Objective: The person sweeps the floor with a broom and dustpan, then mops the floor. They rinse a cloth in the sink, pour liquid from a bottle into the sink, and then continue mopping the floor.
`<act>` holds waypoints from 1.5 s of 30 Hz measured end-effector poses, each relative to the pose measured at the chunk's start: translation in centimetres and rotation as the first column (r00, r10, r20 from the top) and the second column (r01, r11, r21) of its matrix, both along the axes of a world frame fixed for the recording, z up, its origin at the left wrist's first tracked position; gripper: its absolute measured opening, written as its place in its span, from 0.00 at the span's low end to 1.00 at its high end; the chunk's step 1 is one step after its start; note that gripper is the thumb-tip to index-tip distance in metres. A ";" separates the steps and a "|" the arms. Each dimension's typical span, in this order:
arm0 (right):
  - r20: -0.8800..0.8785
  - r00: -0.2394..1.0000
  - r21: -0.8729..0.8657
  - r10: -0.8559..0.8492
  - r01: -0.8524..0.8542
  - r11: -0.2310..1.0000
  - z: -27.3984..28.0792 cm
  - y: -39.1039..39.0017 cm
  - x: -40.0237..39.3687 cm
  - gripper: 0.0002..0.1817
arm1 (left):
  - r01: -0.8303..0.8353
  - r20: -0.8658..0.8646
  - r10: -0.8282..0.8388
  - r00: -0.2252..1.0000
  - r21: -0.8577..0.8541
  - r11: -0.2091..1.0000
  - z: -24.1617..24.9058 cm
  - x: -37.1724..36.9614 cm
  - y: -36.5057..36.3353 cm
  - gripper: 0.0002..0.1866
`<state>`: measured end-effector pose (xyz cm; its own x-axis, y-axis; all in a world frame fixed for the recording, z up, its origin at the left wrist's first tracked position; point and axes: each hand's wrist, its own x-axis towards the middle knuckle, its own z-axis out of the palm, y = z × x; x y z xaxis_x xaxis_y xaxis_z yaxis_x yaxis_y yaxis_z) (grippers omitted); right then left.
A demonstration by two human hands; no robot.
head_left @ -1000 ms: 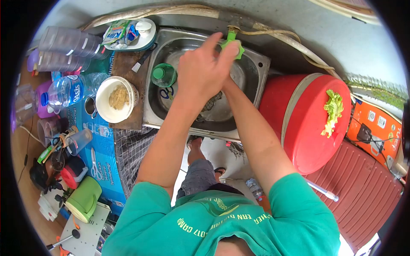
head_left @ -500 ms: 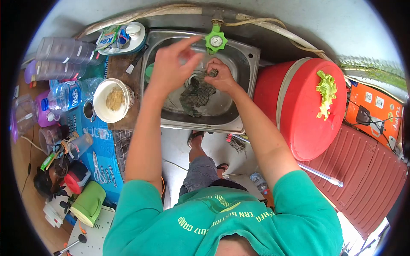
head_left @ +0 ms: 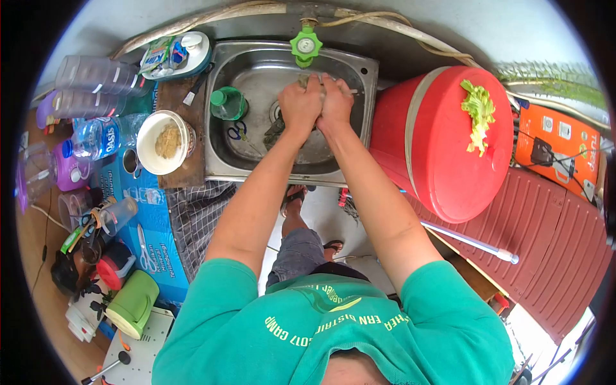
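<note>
While both hands, left hand [head_left: 300, 102] and right hand [head_left: 336, 101], are clenched together around one dark mesh cloth [head_left: 277, 128] inside the steel sink [head_left: 221, 151], just below the one green tap handle [head_left: 305, 45], the step appears to be wringing or rinsing; next move calls for firm, even squeezing. Count in the sink: one green-capped bottle [head_left: 226, 104], one pair of scissors [head_left: 237, 133]

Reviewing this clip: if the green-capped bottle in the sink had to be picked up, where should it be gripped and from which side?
Grip the bottle around its body just below the green cap, coming from above and from the sink's left wall. It seems to stand upright in the left corner, cap up. Both hands are pressed together under the tap to its right, so that side looks crowded.
</note>
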<state>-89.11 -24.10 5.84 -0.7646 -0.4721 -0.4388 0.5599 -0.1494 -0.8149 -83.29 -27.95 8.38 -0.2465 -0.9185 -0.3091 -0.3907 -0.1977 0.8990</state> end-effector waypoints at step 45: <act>0.532 0.733 -0.449 0.425 -0.182 0.875 8.8 -1.0 -2.1 0.08 | 0.356 0.383 -0.516 0.767 -0.922 -0.155 10.1 2.1 -4.6 0.13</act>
